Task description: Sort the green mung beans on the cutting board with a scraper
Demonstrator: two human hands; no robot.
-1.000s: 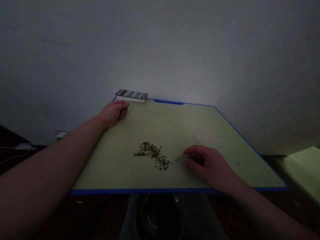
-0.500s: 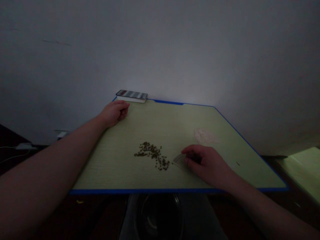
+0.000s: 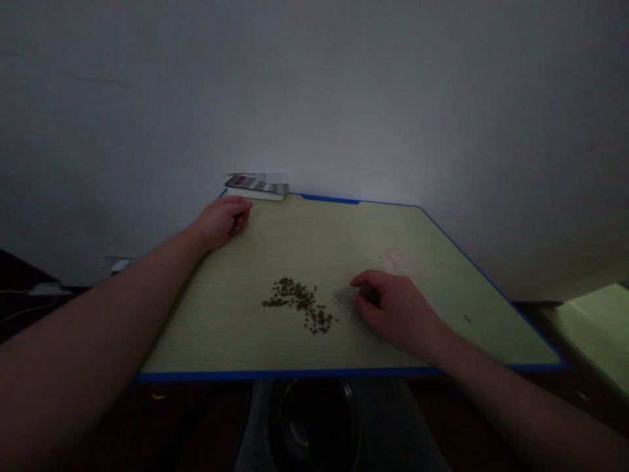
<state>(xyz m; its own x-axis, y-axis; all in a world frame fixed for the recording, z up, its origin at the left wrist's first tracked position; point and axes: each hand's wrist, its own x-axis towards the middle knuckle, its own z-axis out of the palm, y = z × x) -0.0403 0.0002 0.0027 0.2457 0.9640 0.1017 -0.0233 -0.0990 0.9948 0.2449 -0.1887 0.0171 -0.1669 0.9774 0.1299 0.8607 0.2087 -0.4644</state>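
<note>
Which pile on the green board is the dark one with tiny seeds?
The long, scattered trail of dark seeds in the middle of the green board. The other pile, a pale powdery patch, is light-coloured and lies farther back on the right.

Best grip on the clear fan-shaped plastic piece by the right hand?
Pinch the clear fan-shaped plastic piece at its edge, from above, on the right hand side, away from the dark seeds. It lies flat and looks thin, so a top-down pinch likely works best.

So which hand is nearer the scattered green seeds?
The right hand is nearer: it sits just right of the seeds. The left hand rests farther off, near the far edge of the green board.
</note>
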